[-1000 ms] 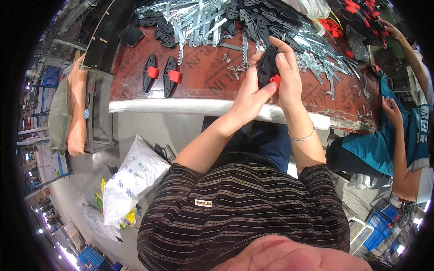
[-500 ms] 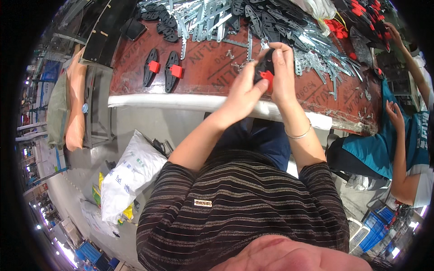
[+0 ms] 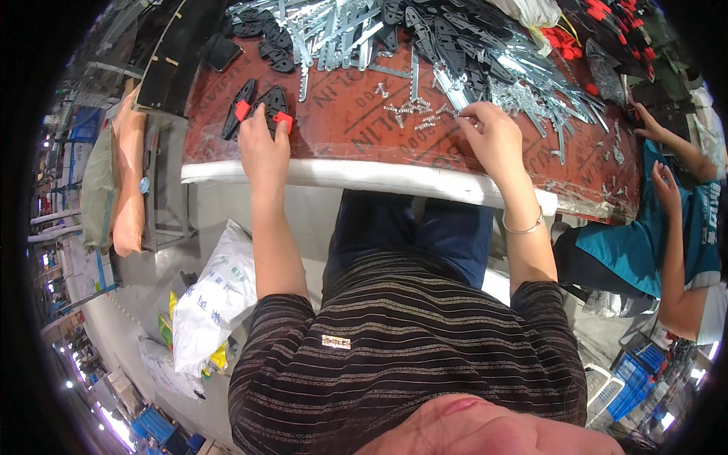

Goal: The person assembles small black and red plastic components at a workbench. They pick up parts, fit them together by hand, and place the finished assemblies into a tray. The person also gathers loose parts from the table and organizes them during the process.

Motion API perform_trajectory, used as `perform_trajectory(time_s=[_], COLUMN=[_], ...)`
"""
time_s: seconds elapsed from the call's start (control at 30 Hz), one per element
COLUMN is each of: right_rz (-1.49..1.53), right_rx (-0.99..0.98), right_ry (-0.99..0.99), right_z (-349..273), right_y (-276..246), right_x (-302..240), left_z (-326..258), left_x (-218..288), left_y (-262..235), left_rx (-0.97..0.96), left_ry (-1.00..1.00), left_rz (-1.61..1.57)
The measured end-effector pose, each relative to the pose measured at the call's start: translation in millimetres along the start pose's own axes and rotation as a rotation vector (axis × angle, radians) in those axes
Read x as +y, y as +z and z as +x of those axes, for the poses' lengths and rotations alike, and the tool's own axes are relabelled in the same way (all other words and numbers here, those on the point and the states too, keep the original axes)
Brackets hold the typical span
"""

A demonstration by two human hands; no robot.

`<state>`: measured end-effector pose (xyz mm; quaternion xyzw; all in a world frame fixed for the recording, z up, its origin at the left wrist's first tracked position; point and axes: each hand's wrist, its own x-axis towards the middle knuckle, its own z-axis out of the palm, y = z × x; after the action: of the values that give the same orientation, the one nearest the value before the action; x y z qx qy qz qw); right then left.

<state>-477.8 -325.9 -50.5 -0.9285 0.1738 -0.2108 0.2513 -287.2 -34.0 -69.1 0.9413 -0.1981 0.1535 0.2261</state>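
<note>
My left hand (image 3: pixel 263 145) is at the left of the table, its fingers and thumb closed around a black plastic holder (image 3: pixel 271 102) with a red block (image 3: pixel 283 120) on it. Just left of it lies another black holder (image 3: pixel 236 114) with its own red block (image 3: pixel 243 111). My right hand (image 3: pixel 493 140) hovers low over the table's front part, thumb and forefinger brought together. Whatever lies between those fingertips is too small to make out. Small metal springs (image 3: pixel 415 108) are scattered left of it, and a shiny metal strip (image 3: pixel 453 89) lies just beyond its fingertips.
A heap of toothed metal strips (image 3: pixel 337 34) and black plastic parts (image 3: pixel 425 34) covers the back of the red-brown table (image 3: pixel 334 136). White padding (image 3: pixel 341 171) lines the front edge. At right a co-worker in teal (image 3: pixel 618 250) works; a white sack (image 3: pixel 216 303) stands on the floor.
My hands were together on a black holder with a red block; now they are apart. The left has moved left to the holders, which have shifted; the right has come down near the springs.
</note>
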Motion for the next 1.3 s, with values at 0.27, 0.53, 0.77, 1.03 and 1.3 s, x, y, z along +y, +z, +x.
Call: perform_trajectory(time_s=[0.27, 0.53, 0.77, 1.03, 1.3], right_rz=[-0.085, 0.112, 0.365, 0.793, 1.128], right_rx=[-0.047, 0.065, 0.148, 0.126, 0.132], right_ry=[-0.09, -0.048, 0.013, 0.216, 0.156], right_z=[9.4, -8.1, -4.3, -3.9, 11.4], right_y=[24.7, 22.7, 29.0, 27.9, 8.6], right_x=[10.0, 7.8, 10.4, 22.9, -23.0], left_z=[17.5, 80.5, 144.8, 91.2, -17.1], left_x=[66.7, 140.5, 149.8, 119.4, 147.4], left_y=[10.8, 68.0, 122.9, 89.6, 24.3], left_rx=[-0.06, 0.052, -0.032, -0.596, -0.862], left_ry=[0.232, 0.411, 0.167, -0.411, -0.295], left_rz=[-0.357, -0.423, -0.341, -1.423, -1.751])
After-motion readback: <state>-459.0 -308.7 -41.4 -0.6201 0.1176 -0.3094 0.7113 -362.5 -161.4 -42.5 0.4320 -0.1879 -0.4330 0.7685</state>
